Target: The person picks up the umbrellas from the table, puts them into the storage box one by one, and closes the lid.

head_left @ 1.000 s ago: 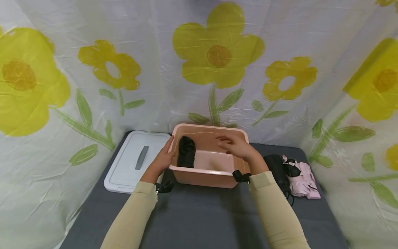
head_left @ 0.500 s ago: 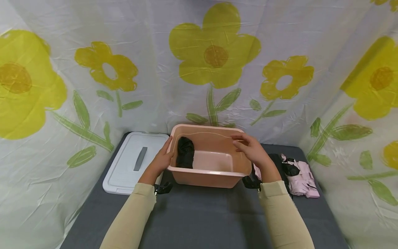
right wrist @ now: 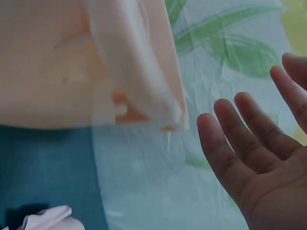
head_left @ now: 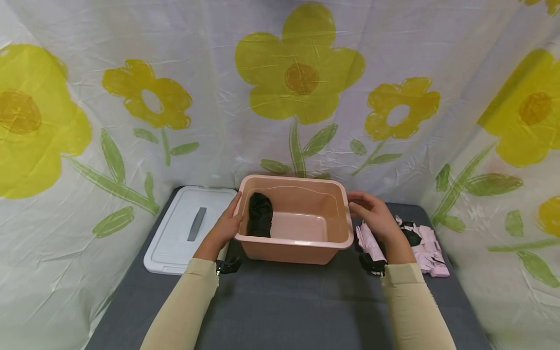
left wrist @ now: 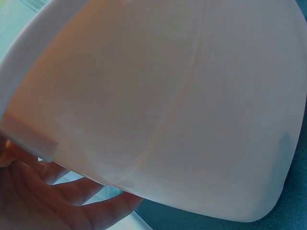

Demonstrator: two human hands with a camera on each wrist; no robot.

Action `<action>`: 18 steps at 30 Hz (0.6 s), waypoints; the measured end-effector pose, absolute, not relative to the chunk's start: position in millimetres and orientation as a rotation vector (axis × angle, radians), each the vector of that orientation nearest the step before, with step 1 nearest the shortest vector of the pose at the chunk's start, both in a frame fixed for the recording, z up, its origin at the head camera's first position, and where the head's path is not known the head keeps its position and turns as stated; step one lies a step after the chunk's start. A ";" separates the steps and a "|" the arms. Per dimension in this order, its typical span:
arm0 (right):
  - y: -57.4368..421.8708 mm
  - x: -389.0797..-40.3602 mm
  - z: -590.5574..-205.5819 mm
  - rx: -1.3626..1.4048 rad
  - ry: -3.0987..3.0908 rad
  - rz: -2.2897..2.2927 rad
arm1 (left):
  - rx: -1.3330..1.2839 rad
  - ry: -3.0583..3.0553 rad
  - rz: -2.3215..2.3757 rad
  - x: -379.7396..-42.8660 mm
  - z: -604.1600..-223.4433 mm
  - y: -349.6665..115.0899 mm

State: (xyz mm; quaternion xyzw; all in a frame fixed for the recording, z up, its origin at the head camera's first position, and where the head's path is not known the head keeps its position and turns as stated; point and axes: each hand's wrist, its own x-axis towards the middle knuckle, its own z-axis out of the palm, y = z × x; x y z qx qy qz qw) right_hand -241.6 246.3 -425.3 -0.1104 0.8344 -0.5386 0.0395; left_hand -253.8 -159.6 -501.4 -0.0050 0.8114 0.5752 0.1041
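Pink bin (head_left: pixel 284 253) | long axis left-right, mouth upward | left hand (head_left: pixel 224 226) gripping it; right hand (head_left: pixel 377 216) released

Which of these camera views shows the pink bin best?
The head view: the pink bin appears there with its opening, inside and front wall. The left wrist view shows part of its wall closely; the right wrist view, a blurred part.

The pink rectangular plastic box (head_left: pixel 284 253) before you looks smooth, with a glossy shine along its rim. The flat white rectangular lid (head_left: pixel 172 228) seems to be of plastic too, rather matt. The oblong black bundle (head_left: pixel 260 216) looks like soft, creased cloth. Your dark grey desk (head_left: pixel 293 304) has a matt, cloth-like surface; the flowered white sheet (head_left: pixel 214 136) behind it is wrinkled and slightly shiny.
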 end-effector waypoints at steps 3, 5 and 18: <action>254.1 -240.2 -428.9 -0.335 2.589 -1.638 | -0.009 2.398 1.692 -252.8 -499.8 -159.6; 259.9 -239.0 -431.5 -0.317 2.607 -1.629 | -0.005 2.398 1.692 -252.4 -498.6 -159.6; 295.4 -226.8 -444.4 -0.221 2.673 -1.580 | -0.024 2.382 1.698 -250.5 -494.1 -158.0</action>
